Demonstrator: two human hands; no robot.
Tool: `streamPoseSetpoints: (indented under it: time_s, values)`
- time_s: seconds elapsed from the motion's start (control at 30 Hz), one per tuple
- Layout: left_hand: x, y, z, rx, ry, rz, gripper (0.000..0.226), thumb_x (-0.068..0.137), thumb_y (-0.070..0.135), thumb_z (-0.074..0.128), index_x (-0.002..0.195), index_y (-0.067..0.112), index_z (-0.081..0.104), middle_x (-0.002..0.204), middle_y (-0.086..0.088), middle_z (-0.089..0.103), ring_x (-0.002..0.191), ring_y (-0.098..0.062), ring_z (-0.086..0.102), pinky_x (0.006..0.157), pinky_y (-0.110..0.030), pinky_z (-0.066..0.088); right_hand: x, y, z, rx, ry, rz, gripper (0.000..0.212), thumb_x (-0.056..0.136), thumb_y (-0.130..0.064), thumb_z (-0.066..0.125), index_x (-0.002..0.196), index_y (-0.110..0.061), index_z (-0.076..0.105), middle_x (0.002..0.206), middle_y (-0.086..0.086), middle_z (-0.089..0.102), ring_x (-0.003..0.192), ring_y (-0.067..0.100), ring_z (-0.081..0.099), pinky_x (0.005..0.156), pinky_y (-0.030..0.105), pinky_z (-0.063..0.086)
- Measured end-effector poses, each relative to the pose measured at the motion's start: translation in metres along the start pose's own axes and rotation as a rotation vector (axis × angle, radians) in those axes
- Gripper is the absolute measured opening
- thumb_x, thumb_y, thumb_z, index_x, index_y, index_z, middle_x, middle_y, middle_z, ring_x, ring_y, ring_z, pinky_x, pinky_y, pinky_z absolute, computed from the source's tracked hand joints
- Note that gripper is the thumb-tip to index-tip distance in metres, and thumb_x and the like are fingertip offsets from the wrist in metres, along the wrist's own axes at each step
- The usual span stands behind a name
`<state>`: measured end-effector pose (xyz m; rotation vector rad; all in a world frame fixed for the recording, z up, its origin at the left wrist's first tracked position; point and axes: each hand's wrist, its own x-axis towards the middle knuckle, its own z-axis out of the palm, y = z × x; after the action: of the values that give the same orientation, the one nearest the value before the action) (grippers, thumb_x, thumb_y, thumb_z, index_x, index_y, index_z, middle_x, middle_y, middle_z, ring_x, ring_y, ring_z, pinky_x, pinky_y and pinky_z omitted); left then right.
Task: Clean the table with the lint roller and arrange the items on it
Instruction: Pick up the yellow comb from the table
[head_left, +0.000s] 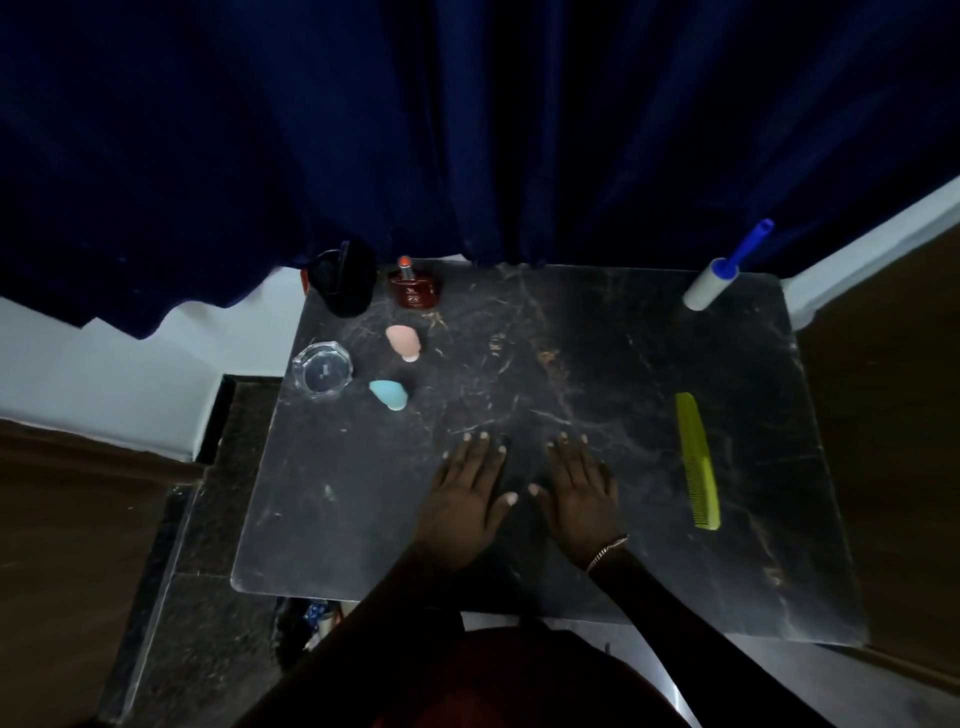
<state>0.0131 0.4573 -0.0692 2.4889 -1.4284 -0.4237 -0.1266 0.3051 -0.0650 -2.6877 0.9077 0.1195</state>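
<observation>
A dark marbled table (571, 364) fills the middle of the head view. My left hand (465, 496) and my right hand (576, 493) lie flat on it side by side, fingers straight, holding nothing. The lint roller (712, 283), white with a blue handle, rests at the far right corner. A yellow-green comb (698, 460) lies to the right of my right hand. On the left are a clear glass dish (322, 370), a blue sponge (390, 393), a pink sponge (404, 341), a red perfume bottle (414, 287) and a black container (343, 280).
A dark blue curtain (467, 130) hangs behind the table's far edge. A white wall strip (130, 374) runs at the left, with dark floor (197, 519) below it. Brown wood panels (893, 415) flank the table on the right.
</observation>
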Motion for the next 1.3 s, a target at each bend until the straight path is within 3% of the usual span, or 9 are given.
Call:
streamPoseSetpoints:
  time_s: [0.2, 0.33, 0.43, 0.57, 0.7, 0.87, 1.03, 1.2, 1.3]
  values:
    - [0.025, 0.072, 0.017, 0.013, -0.049, 0.095, 0.071, 0.102, 0.063, 0.026, 0.161, 0.023, 0.024, 0.170, -0.005, 0.018, 0.157, -0.025, 0.013, 0.125, -0.045, 0.022, -0.021, 0.071, -0.018, 0.011, 0.064, 0.214, 0.067, 0.094, -0.055, 0.042, 0.144, -0.010, 0.042, 0.152, 0.014, 0.040, 0.144, 0.036, 0.031, 0.102, 0.051, 0.041]
    - [0.043, 0.120, 0.023, -0.057, -0.092, 0.122, 0.071, 0.102, 0.062, 0.027, 0.161, 0.022, 0.025, 0.168, -0.005, 0.025, 0.155, -0.023, 0.024, 0.123, -0.041, 0.027, -0.029, 0.117, -0.024, 0.075, 0.101, 0.334, 0.062, 0.091, -0.050, 0.053, 0.136, -0.007, 0.048, 0.141, 0.016, 0.049, 0.129, 0.040, 0.045, 0.096, 0.051, 0.046]
    - [0.057, 0.153, 0.031, -0.243, -0.139, 0.054, 0.065, 0.102, 0.056, 0.039, 0.158, 0.023, 0.031, 0.162, -0.002, 0.037, 0.147, -0.021, 0.039, 0.116, -0.037, 0.038, -0.032, 0.155, -0.021, 0.083, 0.063, 0.428, 0.055, 0.091, -0.046, 0.049, 0.129, -0.006, 0.049, 0.135, 0.018, 0.048, 0.118, 0.041, 0.049, 0.098, 0.048, 0.042]
    - [0.072, 0.191, 0.040, -0.422, -0.219, -0.043, 0.061, 0.102, 0.044, 0.052, 0.156, 0.019, 0.038, 0.157, -0.005, 0.045, 0.143, -0.023, 0.044, 0.118, -0.034, 0.036, -0.029, 0.188, -0.029, 0.184, -0.013, 0.608, 0.058, 0.085, -0.034, 0.063, 0.132, -0.003, 0.048, 0.133, 0.023, 0.049, 0.119, 0.043, 0.047, 0.102, 0.046, 0.038]
    - [0.077, 0.214, 0.048, -0.374, -0.293, -0.001, 0.056, 0.101, 0.040, 0.053, 0.153, 0.019, 0.043, 0.153, -0.006, 0.050, 0.139, -0.025, 0.048, 0.115, -0.034, 0.038, -0.023, 0.198, -0.031, 0.302, -0.037, 0.630, 0.061, 0.078, -0.029, 0.069, 0.131, -0.003, 0.050, 0.134, 0.024, 0.048, 0.125, 0.044, 0.044, 0.104, 0.047, 0.042]
    - [0.079, 0.224, 0.051, -0.336, -0.330, -0.015, 0.053, 0.101, 0.038, 0.053, 0.149, 0.019, 0.046, 0.148, -0.005, 0.055, 0.134, -0.026, 0.053, 0.111, -0.036, 0.042, -0.017, 0.196, -0.031, 0.337, -0.059, 0.676, 0.066, 0.076, -0.025, 0.070, 0.135, -0.008, 0.047, 0.138, 0.021, 0.043, 0.116, 0.045, 0.054, 0.095, 0.048, 0.050]
    - [0.078, 0.220, 0.047, -0.352, -0.325, -0.071, 0.054, 0.099, 0.041, 0.054, 0.148, 0.020, 0.048, 0.147, -0.005, 0.057, 0.133, -0.026, 0.054, 0.111, -0.036, 0.043, -0.013, 0.198, -0.034, 0.426, -0.053, 0.687, 0.058, 0.079, -0.018, 0.072, 0.131, -0.005, 0.050, 0.127, 0.022, 0.056, 0.114, 0.042, 0.058, 0.089, 0.044, 0.050]
    - [0.075, 0.211, 0.036, -0.415, -0.303, -0.096, 0.056, 0.097, 0.044, 0.058, 0.147, 0.020, 0.050, 0.144, -0.004, 0.059, 0.130, -0.021, 0.057, 0.109, -0.035, 0.046, -0.009, 0.200, -0.044, 0.631, -0.035, 0.685, 0.036, 0.068, -0.007, 0.080, 0.100, -0.006, 0.064, 0.100, 0.018, 0.070, 0.097, 0.035, 0.067, 0.081, 0.039, 0.053]
    - [0.074, 0.205, 0.030, -0.486, -0.291, -0.124, 0.055, 0.095, 0.046, 0.059, 0.144, 0.021, 0.053, 0.139, -0.002, 0.063, 0.123, -0.019, 0.062, 0.104, -0.037, 0.051, -0.009, 0.195, -0.046, 0.697, -0.071, 0.634, 0.024, 0.067, -0.005, 0.080, 0.068, -0.019, 0.061, 0.080, 0.012, 0.070, 0.084, 0.036, 0.070, 0.074, 0.041, 0.056]
